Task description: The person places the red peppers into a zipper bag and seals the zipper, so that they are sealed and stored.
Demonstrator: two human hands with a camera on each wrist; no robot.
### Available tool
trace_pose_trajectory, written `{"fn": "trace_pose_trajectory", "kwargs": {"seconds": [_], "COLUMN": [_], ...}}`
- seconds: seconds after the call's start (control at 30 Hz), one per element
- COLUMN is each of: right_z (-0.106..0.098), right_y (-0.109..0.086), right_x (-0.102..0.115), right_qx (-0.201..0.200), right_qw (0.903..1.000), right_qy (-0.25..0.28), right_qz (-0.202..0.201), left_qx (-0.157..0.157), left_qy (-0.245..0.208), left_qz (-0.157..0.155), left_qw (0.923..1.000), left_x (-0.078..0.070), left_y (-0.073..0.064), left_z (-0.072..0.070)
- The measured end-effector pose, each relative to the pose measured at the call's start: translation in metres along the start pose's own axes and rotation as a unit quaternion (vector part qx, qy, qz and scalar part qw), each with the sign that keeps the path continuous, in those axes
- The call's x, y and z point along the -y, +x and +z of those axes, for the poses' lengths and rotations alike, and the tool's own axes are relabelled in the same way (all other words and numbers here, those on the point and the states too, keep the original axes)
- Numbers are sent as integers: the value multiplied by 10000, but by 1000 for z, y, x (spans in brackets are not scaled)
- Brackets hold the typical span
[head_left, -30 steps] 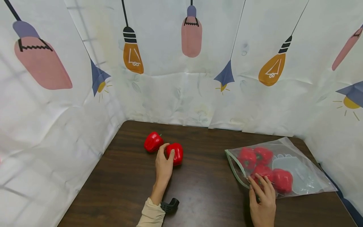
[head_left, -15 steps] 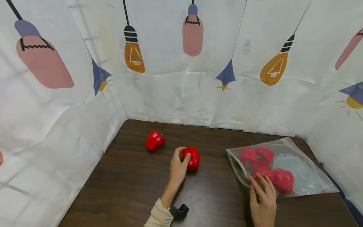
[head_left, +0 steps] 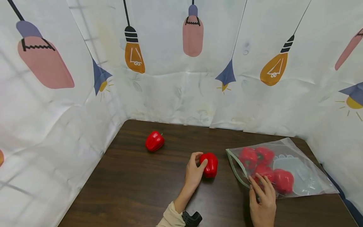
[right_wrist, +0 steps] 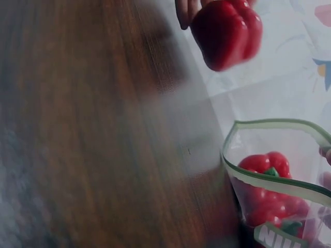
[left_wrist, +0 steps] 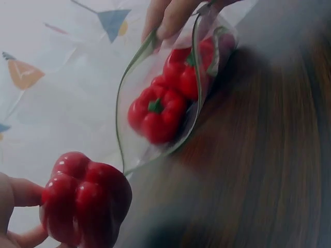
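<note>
My left hand (head_left: 195, 170) grips a glossy red bell pepper (head_left: 209, 165) between thumb and fingers, above the middle of the table. The left wrist view shows that pepper (left_wrist: 85, 201) close up, left of the mouth of a clear plastic zip bag (left_wrist: 124, 150). The bag (head_left: 297, 170) lies on the right of the table with several red bell peppers (head_left: 283, 180) inside; its green-edged mouth faces left and gapes. My right hand (head_left: 263, 198) holds the near edge of the bag's mouth with its fingers. Another red bell pepper (head_left: 154, 141) lies at the back left.
The dark wooden table (head_left: 136, 189) has its back edge against a white cloth (head_left: 170, 97) printed with lamps. More cloth hangs along the left side. A black band (head_left: 191, 218) sits on the left wrist, by a beige sleeve (head_left: 173, 217).
My left hand has carried the bell pepper rightward and slightly nearer, away from the one at the back left. My right hand and the bag have stayed in place.
</note>
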State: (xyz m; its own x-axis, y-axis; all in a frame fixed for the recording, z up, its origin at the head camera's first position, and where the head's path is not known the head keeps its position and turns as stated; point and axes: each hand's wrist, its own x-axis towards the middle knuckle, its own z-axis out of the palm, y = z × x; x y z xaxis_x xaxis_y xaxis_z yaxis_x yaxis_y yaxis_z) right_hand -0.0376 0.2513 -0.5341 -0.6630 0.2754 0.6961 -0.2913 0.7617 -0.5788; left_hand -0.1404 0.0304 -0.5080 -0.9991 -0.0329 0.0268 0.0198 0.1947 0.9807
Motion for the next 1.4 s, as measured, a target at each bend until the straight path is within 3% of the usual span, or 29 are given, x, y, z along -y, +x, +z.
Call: {"fn": "trace_pose_trajectory", "kwargs": {"seconds": [0.57, 0.97, 1.17, 1.4], "right_z": [0, -1, -1, 1], "right_y": [0, -2, -2, 0], "right_x": [1, 2, 1, 3], "right_qx": [-52, 81, 40, -53], "right_qw": [10000, 9997, 9999, 9999], "right_qy": [-59, -116, -119, -100], "right_qz": [-59, 179, 111, -7], "left_qx": [171, 391, 463, 772], "left_qy": [-115, -223, -274, -310], "left_qz": [-64, -157, 122, 413], "left_qw": [9998, 9989, 9985, 9957], "left_x": [-10, -13, -13, -9], "left_y": [-10, -16, -18, -20], "left_z": [50, 80, 89, 93]}}
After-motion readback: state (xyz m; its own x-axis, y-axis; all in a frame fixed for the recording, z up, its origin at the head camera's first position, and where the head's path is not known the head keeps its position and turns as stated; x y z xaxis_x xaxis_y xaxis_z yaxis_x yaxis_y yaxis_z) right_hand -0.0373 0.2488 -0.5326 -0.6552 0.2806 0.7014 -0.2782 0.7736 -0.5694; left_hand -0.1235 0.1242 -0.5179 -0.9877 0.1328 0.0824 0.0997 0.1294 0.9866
